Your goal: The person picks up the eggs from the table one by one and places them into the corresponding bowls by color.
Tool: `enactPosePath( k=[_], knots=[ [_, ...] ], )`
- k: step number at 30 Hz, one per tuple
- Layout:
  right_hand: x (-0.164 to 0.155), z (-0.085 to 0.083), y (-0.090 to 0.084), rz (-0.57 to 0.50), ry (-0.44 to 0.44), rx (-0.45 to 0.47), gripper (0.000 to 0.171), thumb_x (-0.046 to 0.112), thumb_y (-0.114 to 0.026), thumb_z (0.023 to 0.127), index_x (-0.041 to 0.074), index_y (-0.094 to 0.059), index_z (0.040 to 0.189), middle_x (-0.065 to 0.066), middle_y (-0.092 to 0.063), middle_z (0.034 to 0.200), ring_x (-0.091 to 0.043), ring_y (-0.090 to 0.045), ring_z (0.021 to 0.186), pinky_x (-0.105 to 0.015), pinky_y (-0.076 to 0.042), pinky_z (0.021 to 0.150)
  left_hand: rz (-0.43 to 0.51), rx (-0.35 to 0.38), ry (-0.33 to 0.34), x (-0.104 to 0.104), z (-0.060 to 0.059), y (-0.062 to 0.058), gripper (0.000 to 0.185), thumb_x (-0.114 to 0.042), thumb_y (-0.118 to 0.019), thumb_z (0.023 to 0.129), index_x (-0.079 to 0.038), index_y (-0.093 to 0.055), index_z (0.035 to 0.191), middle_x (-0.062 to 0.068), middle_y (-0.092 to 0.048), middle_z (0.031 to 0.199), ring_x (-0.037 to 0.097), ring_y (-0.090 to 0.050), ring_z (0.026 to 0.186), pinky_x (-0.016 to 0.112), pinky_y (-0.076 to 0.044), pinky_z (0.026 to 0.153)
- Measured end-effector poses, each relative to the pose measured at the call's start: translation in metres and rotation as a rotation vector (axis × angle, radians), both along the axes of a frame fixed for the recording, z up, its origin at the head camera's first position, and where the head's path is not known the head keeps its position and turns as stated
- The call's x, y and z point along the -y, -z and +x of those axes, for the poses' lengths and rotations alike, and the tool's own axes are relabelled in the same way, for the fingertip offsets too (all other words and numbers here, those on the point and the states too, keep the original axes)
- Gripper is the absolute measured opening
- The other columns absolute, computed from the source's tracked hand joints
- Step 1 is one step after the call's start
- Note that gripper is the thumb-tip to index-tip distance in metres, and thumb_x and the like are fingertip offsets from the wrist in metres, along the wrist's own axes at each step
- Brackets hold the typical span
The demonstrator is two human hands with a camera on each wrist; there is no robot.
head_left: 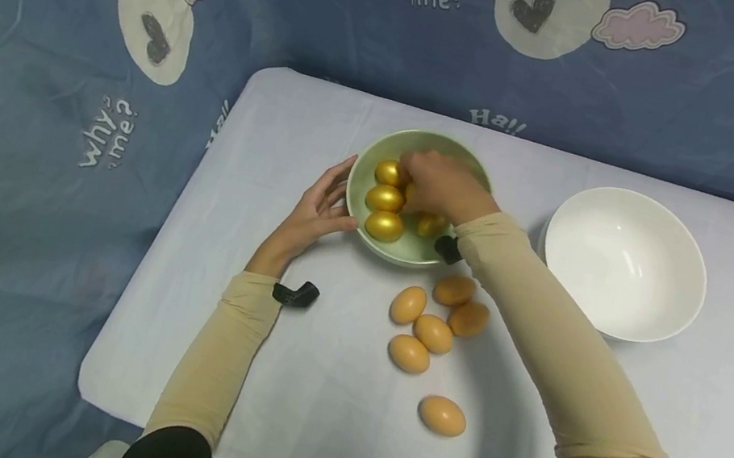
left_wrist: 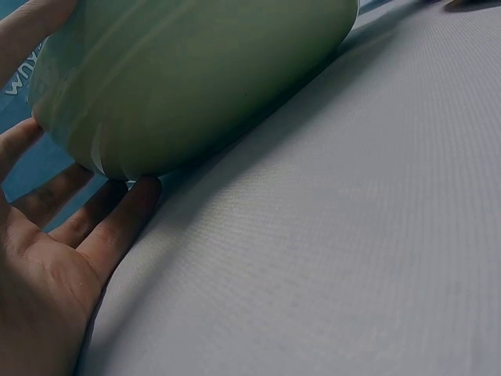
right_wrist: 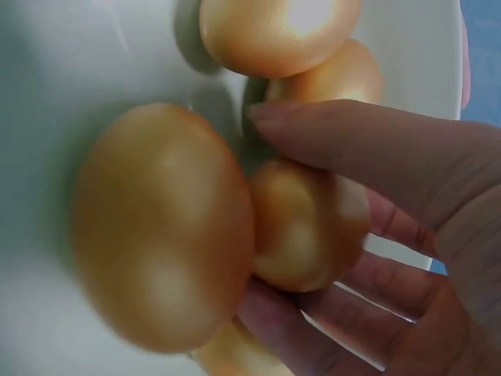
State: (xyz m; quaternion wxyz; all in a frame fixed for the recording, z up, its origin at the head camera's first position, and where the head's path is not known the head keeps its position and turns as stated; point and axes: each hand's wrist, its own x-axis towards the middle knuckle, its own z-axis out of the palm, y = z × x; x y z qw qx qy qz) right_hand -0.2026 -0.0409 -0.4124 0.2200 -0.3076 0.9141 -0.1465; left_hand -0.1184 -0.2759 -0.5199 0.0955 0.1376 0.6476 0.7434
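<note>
A pale green bowl (head_left: 410,250) stands on the table with several shiny golden eggs (head_left: 384,226) inside. My left hand (head_left: 316,216) rests against the bowl's left side, thumb toward the front and fingers spread along the outer wall. In the left wrist view its fingertips (left_wrist: 145,190) touch the lower wall of the bowl. My right hand (head_left: 444,184) reaches down inside the bowl. The right wrist view shows the thumb and fingers around one golden egg (right_wrist: 305,227), with a larger-looking golden egg (right_wrist: 164,227) beside it.
Several brown eggs (head_left: 433,333) lie on the white-covered table (head_left: 322,401) in front of the green bowl, one of them (head_left: 442,416) apart and closer to the front. A white bowl (head_left: 626,262) stands right of my right forearm. Patterned blue cloth surrounds the table.
</note>
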Motion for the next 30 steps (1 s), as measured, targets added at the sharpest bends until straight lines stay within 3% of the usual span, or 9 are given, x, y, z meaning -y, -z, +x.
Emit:
enactPosePath(
  k=[10, 24, 30],
  knots=[
    [-0.002, 0.003, -0.003, -0.007, -0.002, 0.07, 0.04, 0.009, -0.081, 0.08, 0.01, -0.066, 0.117, -0.007, -0.068, 0.112, -0.027, -0.058, 0.099, -0.04, -0.054, 0.093, -0.015, 0.004, -0.005, -0.001, 0.002, -0.001, 0.107, -0.036, -0.09, 0.08, -0.022, -0.027, 0.164, 0.006, -0.028, 0.169, 0.027, -0.033, 0.155, 0.036, -0.043, 0.124],
    [-0.008, 0.003, -0.004, -0.011, -0.021, 0.078, 0.05, 0.019, -0.083, 0.085, 0.008, -0.066, 0.13, -0.008, -0.07, 0.124, -0.026, -0.059, 0.106, -0.04, -0.053, 0.1, -0.03, -0.002, -0.008, -0.002, 0.002, -0.003, 0.109, -0.041, -0.091, 0.078, -0.024, -0.027, 0.164, 0.005, -0.028, 0.169, 0.026, -0.033, 0.156, 0.033, -0.044, 0.123],
    [-0.012, 0.007, -0.006, -0.056, -0.032, 0.063, 0.052, 0.016, -0.084, 0.083, 0.008, -0.067, 0.131, -0.009, -0.071, 0.123, -0.026, -0.059, 0.105, -0.04, -0.053, 0.099, -0.03, 0.005, -0.012, -0.001, 0.002, -0.002, 0.105, -0.034, -0.09, 0.081, -0.023, -0.027, 0.164, 0.004, -0.028, 0.169, 0.027, -0.033, 0.156, 0.036, -0.043, 0.125]
  ],
)
